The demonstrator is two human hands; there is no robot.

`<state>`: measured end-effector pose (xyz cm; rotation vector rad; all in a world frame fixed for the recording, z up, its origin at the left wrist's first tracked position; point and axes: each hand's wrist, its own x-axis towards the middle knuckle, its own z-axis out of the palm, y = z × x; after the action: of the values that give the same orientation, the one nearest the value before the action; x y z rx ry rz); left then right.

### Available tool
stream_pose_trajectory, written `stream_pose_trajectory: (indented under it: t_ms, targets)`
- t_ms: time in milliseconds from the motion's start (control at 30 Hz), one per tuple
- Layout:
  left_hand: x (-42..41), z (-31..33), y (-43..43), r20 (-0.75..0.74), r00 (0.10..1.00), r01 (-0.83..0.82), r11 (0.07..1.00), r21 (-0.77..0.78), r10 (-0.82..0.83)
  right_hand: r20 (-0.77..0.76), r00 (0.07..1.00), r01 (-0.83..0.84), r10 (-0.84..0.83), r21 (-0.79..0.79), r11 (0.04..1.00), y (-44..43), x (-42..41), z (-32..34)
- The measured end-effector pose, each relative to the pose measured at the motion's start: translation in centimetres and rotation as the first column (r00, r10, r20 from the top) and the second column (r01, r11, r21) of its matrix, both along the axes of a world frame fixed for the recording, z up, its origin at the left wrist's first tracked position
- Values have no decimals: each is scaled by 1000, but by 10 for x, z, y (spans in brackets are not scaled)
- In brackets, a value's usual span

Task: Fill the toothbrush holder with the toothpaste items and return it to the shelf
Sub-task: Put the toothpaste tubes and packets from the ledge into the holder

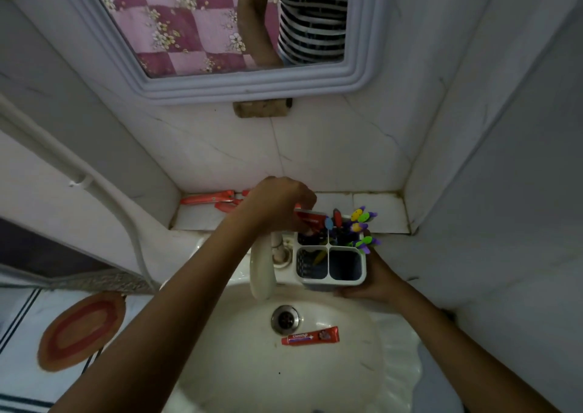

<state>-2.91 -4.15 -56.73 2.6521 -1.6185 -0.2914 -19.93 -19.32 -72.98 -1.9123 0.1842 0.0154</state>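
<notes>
From the head view, the toothbrush holder (331,263) is a white square box with four compartments. The right hand (373,281) grips it from its right side and from below, above the right rim of the sink (394,349). The far right compartment has toothbrushes (362,226) with colourful heads, and the two near compartments look almost empty. The left hand (279,201) is closed around a red toothpaste tube (310,220), whose lower end goes into the far left compartment. The tiled shelf (378,211) behind the holder has free place on the right side. More red tubes (209,197) lie on the left part of the shelf. The white tap (262,270) stands just beside the holder on the left. One small red toothpaste tube (310,336) lies in the sink, near the drain (285,319)
</notes>
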Motion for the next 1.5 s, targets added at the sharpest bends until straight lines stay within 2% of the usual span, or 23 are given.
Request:
stream_pose_trajectory:
  t_ms: [133,333,500,600,867,1133,1233,1333,1400,1433,1500]
  targets:
    - [-8,1,-6,136,991,-13,995,104,-2,2,1000,-6,6,0,1000,0,3,-2]
    - [-8,1,-8,168,985,-54,994,99,36,-5,1000,-7,7,6,1000,-3,3,-10]
    - [-2,1,2,79,986,-147,989,32,144,-6,1000,6,-6,35,999,0,3,-3]
    - [0,5,3,9,982,-188,980,66,188,-14,1000,19,-18,57,998,2,2,2]
    - [-20,-5,-9,201,979,-91,960,263,38,-20,1000,24,-22,59,998,4,2,1]
    - [-22,-14,-13,331,940,-26,952,305,-81,-35,999,36,-35,40,999,4,3,-1]
    - [-16,-16,-9,211,978,-45,974,222,-2,-36,999,42,-41,41,998,4,2,0]
    - [2,-14,4,-111,986,-119,992,37,123,-37,999,36,-34,35,999,4,2,-1]
    - [20,-13,19,-325,921,-255,964,-81,216,-45,999,23,-20,56,998,1,2,-6]
    - [31,-16,28,-360,893,-331,936,-123,269,-49,999,23,-20,73,997,0,2,-8]
    - [54,-29,45,-266,882,-440,881,-172,388,-57,998,7,-2,73,997,0,3,-8]
